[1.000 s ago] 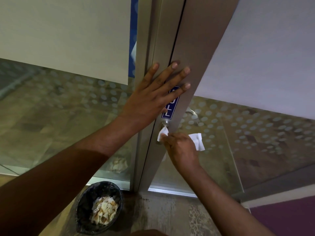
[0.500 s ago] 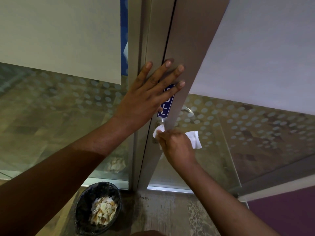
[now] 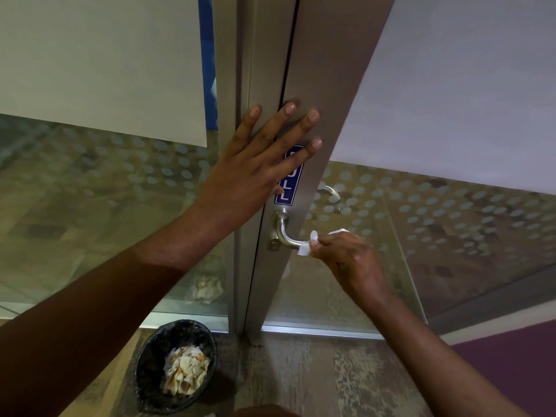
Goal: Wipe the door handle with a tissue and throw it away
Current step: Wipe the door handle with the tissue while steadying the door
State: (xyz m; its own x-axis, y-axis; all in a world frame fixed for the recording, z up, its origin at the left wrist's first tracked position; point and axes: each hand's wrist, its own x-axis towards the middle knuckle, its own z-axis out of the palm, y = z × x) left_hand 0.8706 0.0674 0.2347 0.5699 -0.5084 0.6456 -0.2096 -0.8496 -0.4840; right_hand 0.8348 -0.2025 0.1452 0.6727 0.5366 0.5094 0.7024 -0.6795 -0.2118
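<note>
While the left hand (image 3: 249,173) presses spread fingers on the door frame (image 3: 328,94) to steady it, the right hand (image 3: 349,260) pinches the tissue (image 3: 305,249) around the handle (image 3: 285,236), wiping

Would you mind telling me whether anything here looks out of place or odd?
Nothing stands out. The right hand wipes the door handle with a tissue, the left hand braces the door, and the bin sits upright.
</note>
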